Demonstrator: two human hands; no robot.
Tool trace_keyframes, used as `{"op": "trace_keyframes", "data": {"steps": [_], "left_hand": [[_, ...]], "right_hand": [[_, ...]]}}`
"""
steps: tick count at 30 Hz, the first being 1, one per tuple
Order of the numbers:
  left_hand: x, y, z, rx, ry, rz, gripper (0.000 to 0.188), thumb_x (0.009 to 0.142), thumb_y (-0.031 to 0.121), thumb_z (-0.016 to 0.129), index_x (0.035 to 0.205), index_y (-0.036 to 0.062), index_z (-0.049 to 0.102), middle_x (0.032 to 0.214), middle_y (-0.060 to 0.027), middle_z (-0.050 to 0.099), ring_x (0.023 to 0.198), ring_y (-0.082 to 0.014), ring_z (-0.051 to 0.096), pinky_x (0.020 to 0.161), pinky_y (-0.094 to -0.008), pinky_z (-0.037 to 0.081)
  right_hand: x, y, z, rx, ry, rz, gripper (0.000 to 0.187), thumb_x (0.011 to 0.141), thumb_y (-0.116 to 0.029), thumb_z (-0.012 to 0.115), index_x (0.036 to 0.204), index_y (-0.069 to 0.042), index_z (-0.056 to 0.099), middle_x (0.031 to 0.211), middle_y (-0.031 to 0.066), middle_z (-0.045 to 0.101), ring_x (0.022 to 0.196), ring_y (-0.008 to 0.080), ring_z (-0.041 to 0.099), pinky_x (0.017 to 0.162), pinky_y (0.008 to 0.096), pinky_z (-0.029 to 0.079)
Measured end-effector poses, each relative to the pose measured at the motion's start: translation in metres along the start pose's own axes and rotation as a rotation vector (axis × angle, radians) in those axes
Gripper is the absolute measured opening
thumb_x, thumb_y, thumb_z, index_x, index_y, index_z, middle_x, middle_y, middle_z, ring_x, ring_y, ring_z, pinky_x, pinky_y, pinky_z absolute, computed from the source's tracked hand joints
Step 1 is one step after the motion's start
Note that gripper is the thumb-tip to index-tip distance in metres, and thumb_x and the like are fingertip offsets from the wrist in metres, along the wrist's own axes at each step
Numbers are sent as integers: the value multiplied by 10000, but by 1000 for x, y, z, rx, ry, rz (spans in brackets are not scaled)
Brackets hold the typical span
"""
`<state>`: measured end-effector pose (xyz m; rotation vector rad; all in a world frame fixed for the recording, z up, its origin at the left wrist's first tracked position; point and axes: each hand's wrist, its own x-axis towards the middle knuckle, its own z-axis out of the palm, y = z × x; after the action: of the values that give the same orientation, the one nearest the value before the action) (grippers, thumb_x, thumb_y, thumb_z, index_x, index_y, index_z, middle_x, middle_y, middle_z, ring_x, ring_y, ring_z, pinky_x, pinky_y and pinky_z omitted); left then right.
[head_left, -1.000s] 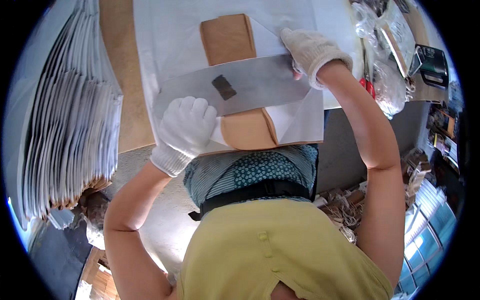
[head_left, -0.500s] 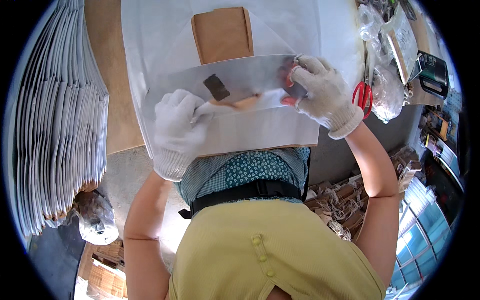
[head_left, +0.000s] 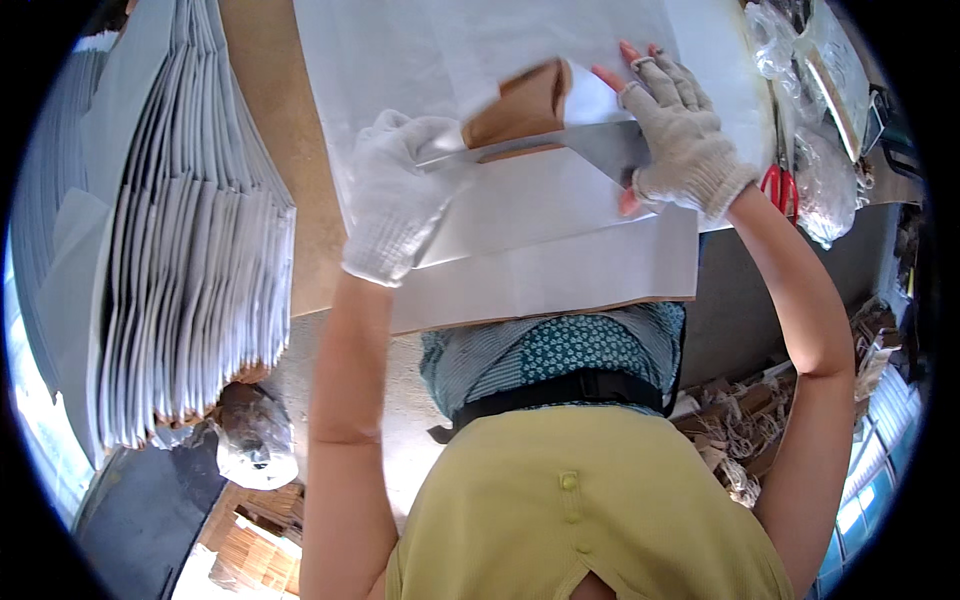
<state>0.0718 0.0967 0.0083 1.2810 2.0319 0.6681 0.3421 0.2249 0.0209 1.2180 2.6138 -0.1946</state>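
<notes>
My left hand (head_left: pixel 400 185), in a white knit glove, is closed on the left end of a thin, shiny grey plate (head_left: pixel 600 145), which tilts over the paper. Its right end reaches my right hand (head_left: pixel 685 135), gloved with bare fingertips. That hand's fingers are spread over the white paper sheet (head_left: pixel 540 285), which has a folded front strip and a brown edge. Just behind the plate, a folded brown paper flap (head_left: pixel 520 105) stands partly raised and is blurred. Whether the right palm touches the plate is hidden.
A tall stack of folded white paper bags (head_left: pixel 190 260) stands on the left of the wooden table (head_left: pixel 265 60). Red-handled scissors (head_left: pixel 780 190) and crumpled clear plastic (head_left: pixel 828 190) lie at the right edge. Below the table are a plastic-wrapped bundle (head_left: pixel 255 440) and cardboard scraps (head_left: pixel 745 430).
The grey plate has tilted and shifted away from me. My right hand has opened from its pinch and spread its fingers. The brown flap has turned and lifted. The whole view has shifted.
</notes>
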Motion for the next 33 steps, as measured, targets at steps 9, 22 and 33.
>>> {"op": "trace_keyframes", "data": {"steps": [9,22,33], "left_hand": [[-15,-12,16,-7,81,222,331,748,25,873,1065,105,819,1162,-110,631,1045,-220,652,898,-317,597],[-28,12,12,15,54,198,371,725,-55,784,1047,119,847,1042,-81,688,997,-254,638,885,-342,550],[-43,24,5,5,-184,356,225,772,127,743,984,141,817,1047,-92,679,1067,-319,628,975,-429,502]], "right_hand": [[-31,11,30,205,197,-116,908,559,-273,964,1410,-252,649,1568,63,544,1568,328,322,1311,498,220],[-24,13,19,147,129,-297,679,725,-268,874,1377,-222,686,1540,52,579,1537,306,392,1312,515,191],[-5,-14,25,487,326,-543,437,913,-218,658,1339,-147,719,1463,92,644,1472,362,481,1276,530,268]]}}
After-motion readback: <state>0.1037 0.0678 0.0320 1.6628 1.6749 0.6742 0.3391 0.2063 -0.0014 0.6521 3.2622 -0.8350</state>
